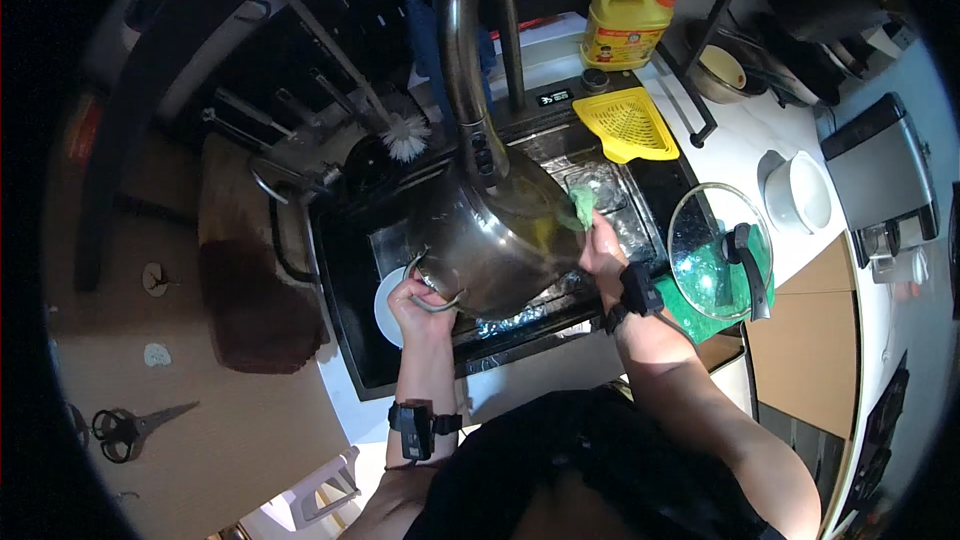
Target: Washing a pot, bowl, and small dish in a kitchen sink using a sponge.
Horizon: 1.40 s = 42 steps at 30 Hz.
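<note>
A large metal pot (495, 240) is tilted over the black sink (360, 367), beneath the faucet (461, 52). My left hand (421, 307) grips the pot's loop handle (442, 306) at its near left side. With my right hand (602, 244) I hold a light green cloth (583, 204) against the pot's right side. A white dish (388, 307) lies in the sink, partly hidden behind my left hand and the pot. Right of my right hand, a glass lid (694, 255) with a black handle rests over a green cloth (679, 315).
A yellow strainer (634, 127) sits at the sink's back right corner, near a yellow jug (626, 26). White bowls (799, 195) stand on the right counter. To the left are a wooden cutting board (255, 300), scissors (131, 433) and a white-bristled brush (406, 137).
</note>
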{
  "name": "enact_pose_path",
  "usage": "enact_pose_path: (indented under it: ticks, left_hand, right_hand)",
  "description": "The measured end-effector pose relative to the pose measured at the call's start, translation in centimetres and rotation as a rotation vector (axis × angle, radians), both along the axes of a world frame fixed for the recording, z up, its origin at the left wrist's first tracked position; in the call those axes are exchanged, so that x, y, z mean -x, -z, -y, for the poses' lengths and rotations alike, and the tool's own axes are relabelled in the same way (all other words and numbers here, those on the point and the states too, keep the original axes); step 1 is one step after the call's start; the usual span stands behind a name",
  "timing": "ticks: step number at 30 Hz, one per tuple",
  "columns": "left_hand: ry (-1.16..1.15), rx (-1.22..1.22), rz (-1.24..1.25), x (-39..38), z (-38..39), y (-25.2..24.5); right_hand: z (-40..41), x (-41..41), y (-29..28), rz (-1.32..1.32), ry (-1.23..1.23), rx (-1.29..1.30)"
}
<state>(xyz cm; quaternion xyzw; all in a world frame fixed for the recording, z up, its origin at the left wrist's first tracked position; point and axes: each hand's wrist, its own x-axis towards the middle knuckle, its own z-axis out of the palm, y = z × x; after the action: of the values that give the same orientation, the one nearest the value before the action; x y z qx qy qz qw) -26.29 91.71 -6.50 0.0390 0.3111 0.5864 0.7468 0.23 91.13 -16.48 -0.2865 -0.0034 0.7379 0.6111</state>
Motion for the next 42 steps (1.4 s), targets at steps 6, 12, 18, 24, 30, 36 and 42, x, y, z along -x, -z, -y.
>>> enact_pose_path:
  ticks: [6,12,18,24,30,36,42]
  left_hand:
    - [-0.099,0.165,0.012,-3.4,-0.2,-0.1]
    - [-0.043,0.116,0.075,-5.9,-0.6,-0.2]
    - [0.013,0.158,-0.009,-5.0,0.1,0.3]
    - [0.076,-0.053,-0.219,-4.1,2.0,0.6]
    - [0.151,-0.052,-0.055,-1.0,3.3,-1.1]
    - [0.020,0.031,-0.075,-1.6,3.4,-2.6]
    - [-0.122,0.098,0.041,-4.8,2.2,-2.7]
  right_hand:
    - [1.7,5.4,-1.5,0.270,0.374,0.051]
    - [4.4,8.7,-5.0,1.750,0.195,-0.383]
    - [2.4,7.4,-10.0,2.157,0.121,-0.640]
    - [-5.7,3.7,-11.6,1.600,-0.252,-0.495]
    - [-4.7,-1.6,-5.2,1.117,-0.434,-0.237]
    - [0.5,-0.8,-2.0,0.592,-0.080,0.055]
    - [5.0,7.9,-3.4,0.783,0.313,-0.007]
